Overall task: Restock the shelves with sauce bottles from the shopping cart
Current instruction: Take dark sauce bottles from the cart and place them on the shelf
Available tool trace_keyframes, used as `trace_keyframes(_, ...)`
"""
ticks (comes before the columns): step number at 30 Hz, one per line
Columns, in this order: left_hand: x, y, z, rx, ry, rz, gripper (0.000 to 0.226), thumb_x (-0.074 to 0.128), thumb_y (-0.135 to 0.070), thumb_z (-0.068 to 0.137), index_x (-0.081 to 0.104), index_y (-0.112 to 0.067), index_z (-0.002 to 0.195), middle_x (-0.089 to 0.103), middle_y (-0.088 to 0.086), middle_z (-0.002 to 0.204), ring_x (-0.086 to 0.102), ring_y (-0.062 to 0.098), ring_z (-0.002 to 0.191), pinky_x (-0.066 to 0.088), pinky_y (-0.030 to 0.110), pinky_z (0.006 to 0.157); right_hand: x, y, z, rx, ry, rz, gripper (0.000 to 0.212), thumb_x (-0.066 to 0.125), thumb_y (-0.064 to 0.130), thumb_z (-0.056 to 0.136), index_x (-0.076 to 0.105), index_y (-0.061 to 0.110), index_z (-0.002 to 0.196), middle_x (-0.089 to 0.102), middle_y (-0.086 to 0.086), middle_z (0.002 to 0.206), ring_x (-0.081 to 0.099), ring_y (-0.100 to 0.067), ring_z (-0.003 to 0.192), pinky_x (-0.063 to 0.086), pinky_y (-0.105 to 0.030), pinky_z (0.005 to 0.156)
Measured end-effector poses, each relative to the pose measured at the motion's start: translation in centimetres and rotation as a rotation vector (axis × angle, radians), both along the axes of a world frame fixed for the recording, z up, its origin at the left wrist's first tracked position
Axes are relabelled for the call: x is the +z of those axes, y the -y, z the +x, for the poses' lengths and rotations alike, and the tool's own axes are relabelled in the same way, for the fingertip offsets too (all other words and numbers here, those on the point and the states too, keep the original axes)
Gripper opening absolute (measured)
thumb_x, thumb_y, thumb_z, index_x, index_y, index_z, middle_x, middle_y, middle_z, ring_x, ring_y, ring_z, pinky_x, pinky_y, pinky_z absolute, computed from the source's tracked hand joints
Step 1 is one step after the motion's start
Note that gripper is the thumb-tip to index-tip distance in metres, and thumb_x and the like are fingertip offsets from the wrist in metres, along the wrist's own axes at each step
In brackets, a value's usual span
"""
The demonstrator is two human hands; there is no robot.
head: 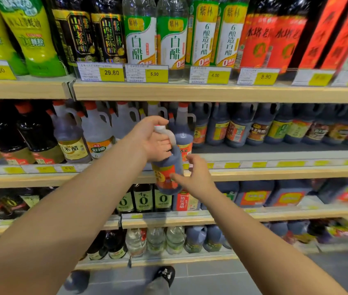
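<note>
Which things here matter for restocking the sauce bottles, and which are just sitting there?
In the job: dark plastic handled sauce bottle with red-orange label; left hand gripping its top; right hand touching its label; pale wooden-edged shelf behind it.
Just there: yellow-green squeeze bottles; clear white-vinegar bottles; yellow price tags.

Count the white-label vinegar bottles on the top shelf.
4, in a row mid-shelf: two clear-necked bottles, then two green-topped bottles to their right. Others may hide behind.

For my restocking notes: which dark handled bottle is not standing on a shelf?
The red-labelled bottle gripped by the left hand; all others stand on shelves.
</note>
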State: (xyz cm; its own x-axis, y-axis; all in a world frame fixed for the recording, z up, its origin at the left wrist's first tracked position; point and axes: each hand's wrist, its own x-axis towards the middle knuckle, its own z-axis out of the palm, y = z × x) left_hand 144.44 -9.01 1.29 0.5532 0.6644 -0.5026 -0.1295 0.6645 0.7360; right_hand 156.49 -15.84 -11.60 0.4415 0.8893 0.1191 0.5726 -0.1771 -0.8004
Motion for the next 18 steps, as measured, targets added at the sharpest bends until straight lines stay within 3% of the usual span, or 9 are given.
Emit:
trace_keyframes(3, 0.7, 1.8, 1.2, -0.010, 0.091, -0.078, 0.072, 0.049, -0.023, 0.090, 0.016, 0.006, 0.147, 0.020, 0.017, 0.156, 0.013, 0.031, 0.146, 0.009, 0.042, 0.118, -0.8, 0.0, -2.5, -0.114, 0.068, -0.033, 0.094, 0.083, 0.050, 0.054, 0.041, 0.010, 0.128, 0.049, -0.009, 0.122, 0.049, -0.028, 0.117, 0.048, -0.043, 0.090)
trace_keyframes(5, 0.8, 2.8, 2.0, -0.019, 0.147, -0.111, 0.071, 0.051, -0.019, 0.088, 0.019, 0.003, 0.147, 0.029, 0.016, 0.152, 0.022, 0.031, 0.143, 0.011, 0.044, 0.118, -0.6, -0.2, -3.4, -0.253, 0.007, -0.054, 0.099, 0.083, 0.052, 0.052, 0.037, 0.012, 0.130, 0.044, -0.008, 0.127, 0.043, -0.029, 0.124, 0.047, -0.047, 0.092)
trace_keyframes(7, 0.9, 3.7, 2.6, -0.022, 0.173, -0.117, 0.062, 0.053, -0.016, 0.086, 0.029, 0.001, 0.141, 0.046, 0.019, 0.127, 0.038, 0.028, 0.131, 0.016, 0.045, 0.116, -0.2, -0.2, -3.5, -0.336, -0.084, -0.010, 0.095, 0.084, 0.049, 0.051, 0.038, 0.015, 0.126, 0.045, -0.006, 0.125, 0.044, -0.029, 0.123, 0.049, -0.049, 0.089)
trace_keyframes(9, 1.1, 4.3, 2.7, -0.055, 0.184, -0.103, 0.066, 0.051, -0.017, 0.089, 0.023, 0.002, 0.145, 0.051, 0.017, 0.126, 0.028, 0.027, 0.141, 0.015, 0.043, 0.117, 0.0, 0.0, -2.8, -0.328, -0.120, 0.086, 0.084, 0.085, 0.041, 0.051, 0.041, 0.017, 0.118, 0.047, 0.000, 0.114, 0.050, -0.025, 0.113, 0.050, -0.040, 0.079)
trace_keyframes(11, 1.2, 4.6, 2.7, -0.125, 0.149, -0.070, 0.067, 0.049, -0.020, 0.091, 0.021, 0.004, 0.146, 0.039, 0.016, 0.144, 0.019, 0.026, 0.145, 0.019, 0.042, 0.116, 0.5, 0.6, -1.5, -0.260, -0.128, 0.184, 0.072, 0.085, 0.033, 0.054, 0.043, 0.025, 0.111, 0.044, 0.009, 0.102, 0.052, -0.016, 0.098, 0.046, -0.031, 0.072)
trace_keyframes(12, 1.0, 4.5, 2.7, -0.176, 0.121, -0.050, 0.065, 0.049, -0.023, 0.090, 0.026, 0.002, 0.145, 0.033, 0.014, 0.151, 0.021, 0.025, 0.145, 0.023, 0.042, 0.115, 0.6, 0.8, -0.6, -0.238, -0.120, 0.221, 0.068, 0.085, 0.031, 0.056, 0.042, 0.029, 0.108, 0.044, 0.012, 0.099, 0.053, -0.013, 0.095, 0.047, -0.030, 0.071)
trace_keyframes(14, 0.4, 4.0, 2.7, -0.301, 0.049, 0.003, 0.053, 0.049, -0.029, 0.089, 0.046, -0.005, 0.137, 0.044, 0.006, 0.146, 0.037, 0.022, 0.137, 0.031, 0.041, 0.109, 0.5, 1.1, 1.2, -0.217, -0.136, 0.262, 0.063, 0.083, 0.030, 0.059, 0.043, 0.030, 0.108, 0.048, 0.012, 0.102, 0.055, -0.012, 0.094, 0.047, -0.028, 0.071)
trace_keyframes(16, -0.4, 3.2, 2.8, -0.366, 0.000, 0.036, 0.036, 0.050, -0.030, 0.087, 0.064, -0.015, 0.117, 0.062, -0.002, 0.126, 0.054, 0.016, 0.119, 0.035, 0.039, 0.104, 0.1, 1.0, 3.3, -0.218, -0.200, 0.319, 0.072, 0.082, 0.032, 0.056, 0.044, 0.025, 0.116, 0.055, 0.007, 0.111, 0.058, -0.012, 0.100, 0.048, -0.026, 0.074)
trace_keyframes(18, -1.5, 2.3, 3.2, -0.314, -0.075, 0.086, 0.024, 0.050, -0.027, 0.087, 0.069, -0.019, 0.100, 0.068, -0.005, 0.109, 0.060, 0.012, 0.104, 0.035, 0.037, 0.103, 0.2, 0.7, 5.5, -0.250, -0.213, 0.365, 0.082, 0.083, 0.031, 0.050, 0.043, 0.025, 0.121, 0.057, 0.001, 0.116, 0.059, -0.015, 0.105, 0.050, -0.026, 0.079)
